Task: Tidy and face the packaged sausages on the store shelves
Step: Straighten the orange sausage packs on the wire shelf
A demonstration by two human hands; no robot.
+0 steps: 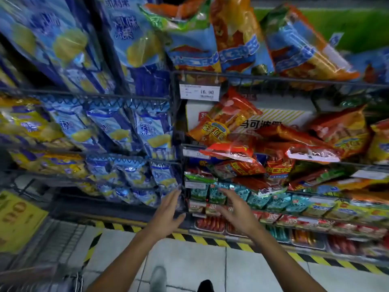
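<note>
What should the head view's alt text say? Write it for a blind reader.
Two bare hands, left hand and right hand, reach open toward teal packets on a low wire shelf. Above, red sausage packs lie jumbled; blue bags fill the left rack.

The sausage packs are wrapped in glossy plastic film, creased and catching highlights, clear in places so that the contents are seen through it. To the left of them, the blue and yellow bags are made of shiny crinkled foil-like plastic. The shelves are built of dark wire, apparently metal, with a dull finish. A price label of matt white paper is fixed to the wire above the sausage packs. Behind them, a white carton of matt cardboard is seen. Below, the floor is laid with smooth pale tiles, edged with yellow and black striped tape.
</note>
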